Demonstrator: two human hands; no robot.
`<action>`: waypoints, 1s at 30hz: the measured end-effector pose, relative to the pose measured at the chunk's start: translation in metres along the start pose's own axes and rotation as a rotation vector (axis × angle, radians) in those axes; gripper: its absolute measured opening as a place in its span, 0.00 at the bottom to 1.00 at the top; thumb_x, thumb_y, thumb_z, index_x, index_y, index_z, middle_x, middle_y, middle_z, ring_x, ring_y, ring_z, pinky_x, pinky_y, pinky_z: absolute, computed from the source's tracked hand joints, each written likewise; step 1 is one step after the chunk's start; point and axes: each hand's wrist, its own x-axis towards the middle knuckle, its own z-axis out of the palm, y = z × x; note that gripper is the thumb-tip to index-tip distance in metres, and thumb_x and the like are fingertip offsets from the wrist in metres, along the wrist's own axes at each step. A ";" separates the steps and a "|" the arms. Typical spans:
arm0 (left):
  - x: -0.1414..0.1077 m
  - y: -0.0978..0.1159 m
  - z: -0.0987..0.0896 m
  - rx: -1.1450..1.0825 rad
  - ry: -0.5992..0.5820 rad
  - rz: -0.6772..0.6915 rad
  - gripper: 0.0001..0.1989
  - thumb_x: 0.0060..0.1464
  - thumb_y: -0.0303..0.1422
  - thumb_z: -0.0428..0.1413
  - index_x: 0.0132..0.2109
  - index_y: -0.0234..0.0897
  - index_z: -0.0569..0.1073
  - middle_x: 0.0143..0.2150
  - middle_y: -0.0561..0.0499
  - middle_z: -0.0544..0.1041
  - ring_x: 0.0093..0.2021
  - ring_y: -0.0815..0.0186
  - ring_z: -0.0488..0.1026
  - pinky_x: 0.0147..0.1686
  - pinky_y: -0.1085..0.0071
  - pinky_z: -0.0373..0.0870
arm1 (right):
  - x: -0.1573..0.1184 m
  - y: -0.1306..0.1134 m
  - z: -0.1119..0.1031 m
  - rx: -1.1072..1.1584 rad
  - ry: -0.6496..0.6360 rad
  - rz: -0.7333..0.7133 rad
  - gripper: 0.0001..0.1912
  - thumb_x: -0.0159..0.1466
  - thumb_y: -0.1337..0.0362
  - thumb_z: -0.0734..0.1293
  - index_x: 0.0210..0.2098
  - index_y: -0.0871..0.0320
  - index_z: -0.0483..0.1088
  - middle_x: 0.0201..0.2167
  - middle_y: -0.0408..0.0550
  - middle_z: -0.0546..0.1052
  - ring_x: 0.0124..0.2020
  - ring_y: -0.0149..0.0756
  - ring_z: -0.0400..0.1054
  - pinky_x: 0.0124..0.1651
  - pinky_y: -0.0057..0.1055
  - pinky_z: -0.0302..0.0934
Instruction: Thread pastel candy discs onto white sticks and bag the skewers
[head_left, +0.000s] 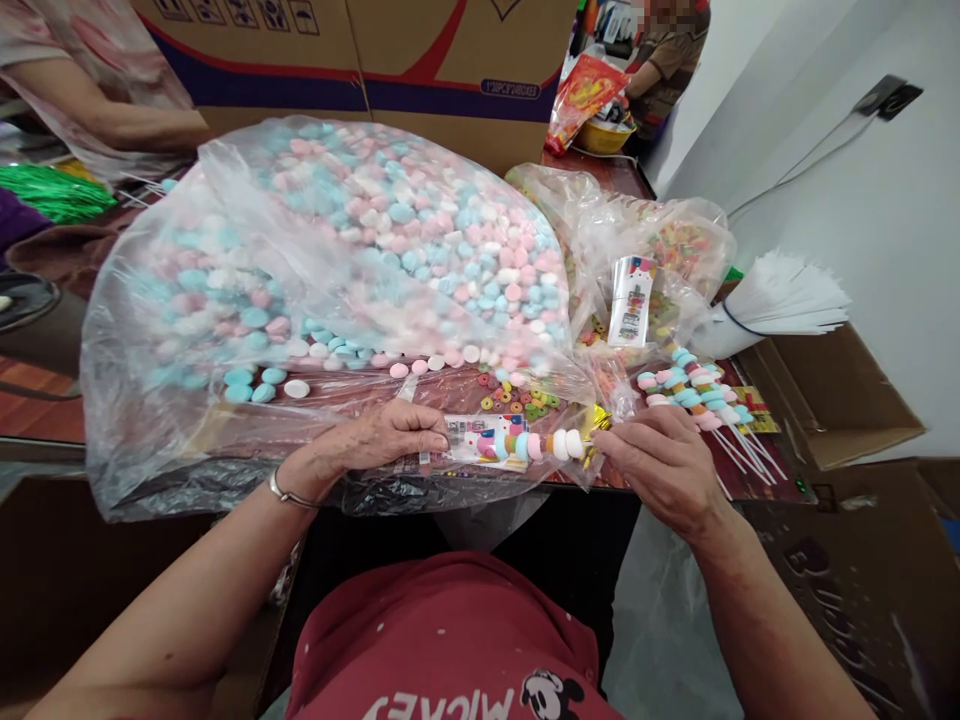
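My left hand [405, 434] is closed, thumb and fingers pinching the left end of a small printed plastic wrapper [469, 432]. My right hand [664, 462] grips the stick of a marshmallow skewer [568, 444] at its right end. Pink, white and blue marshmallows alternate with coloured rings along that skewer, which lies level between both hands. Its left part overlaps the wrapper; whether it is inside or on top, I cannot tell. Just behind lie loose coloured candy rings [536, 402]. A pile of finished-looking skewers [697, 392] rests beside my right hand.
A big transparent bag of marshmallows [420, 230] covers much of the table. Behind stands a large cardboard box [450, 110]. To the right are a bag of rings [682, 240], a stack of printed wrappers [632, 302] and bundled white sticks [780, 300]. Two other people work nearby.
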 end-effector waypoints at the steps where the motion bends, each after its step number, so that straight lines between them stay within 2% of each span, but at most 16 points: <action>1: 0.001 0.000 0.000 0.000 -0.016 -0.009 0.16 0.57 0.41 0.53 0.29 0.33 0.73 0.22 0.53 0.74 0.23 0.72 0.64 0.23 0.78 0.57 | 0.001 0.001 0.002 0.028 -0.003 0.004 0.10 0.68 0.69 0.61 0.46 0.52 0.71 0.32 0.45 0.78 0.31 0.34 0.65 0.37 0.35 0.56; 6: 0.002 0.002 0.003 -0.098 -0.049 -0.046 0.14 0.57 0.41 0.54 0.32 0.33 0.73 0.23 0.53 0.75 0.25 0.71 0.69 0.27 0.77 0.62 | 0.005 -0.002 0.017 0.131 -0.067 0.096 0.09 0.69 0.68 0.59 0.42 0.56 0.71 0.29 0.46 0.75 0.31 0.36 0.65 0.37 0.33 0.57; 9: 0.001 0.001 0.002 -0.133 -0.048 -0.060 0.13 0.56 0.40 0.55 0.32 0.33 0.73 0.24 0.53 0.74 0.26 0.71 0.69 0.28 0.76 0.63 | 0.006 -0.005 0.022 0.154 -0.125 0.098 0.11 0.70 0.67 0.57 0.39 0.57 0.71 0.29 0.47 0.75 0.31 0.35 0.65 0.37 0.33 0.57; 15: -0.001 -0.002 -0.003 -0.048 -0.075 -0.030 0.13 0.57 0.38 0.55 0.29 0.32 0.72 0.23 0.54 0.73 0.24 0.73 0.64 0.25 0.78 0.59 | 0.008 -0.003 0.020 0.119 -0.112 0.103 0.09 0.69 0.67 0.59 0.40 0.56 0.72 0.30 0.47 0.77 0.32 0.36 0.65 0.37 0.34 0.58; 21: 0.000 -0.005 -0.003 -0.069 -0.086 -0.013 0.12 0.56 0.38 0.56 0.31 0.33 0.72 0.24 0.54 0.72 0.25 0.72 0.65 0.25 0.77 0.60 | 0.010 -0.002 0.019 0.253 -0.103 0.084 0.08 0.68 0.68 0.61 0.41 0.55 0.72 0.32 0.46 0.78 0.33 0.35 0.68 0.40 0.35 0.61; 26: -0.004 -0.007 -0.004 -0.089 -0.118 -0.078 0.13 0.57 0.41 0.55 0.32 0.34 0.71 0.23 0.54 0.72 0.23 0.72 0.64 0.22 0.78 0.58 | 0.009 -0.004 0.020 0.214 -0.125 0.133 0.10 0.70 0.68 0.58 0.40 0.57 0.71 0.30 0.47 0.76 0.33 0.35 0.68 0.37 0.33 0.60; 30: -0.007 -0.003 -0.009 -0.007 -0.145 -0.114 0.14 0.58 0.40 0.55 0.30 0.34 0.71 0.22 0.55 0.71 0.22 0.73 0.62 0.22 0.78 0.56 | 0.008 -0.002 0.019 0.183 -0.142 0.092 0.10 0.70 0.67 0.58 0.38 0.57 0.71 0.29 0.47 0.76 0.31 0.36 0.66 0.36 0.33 0.58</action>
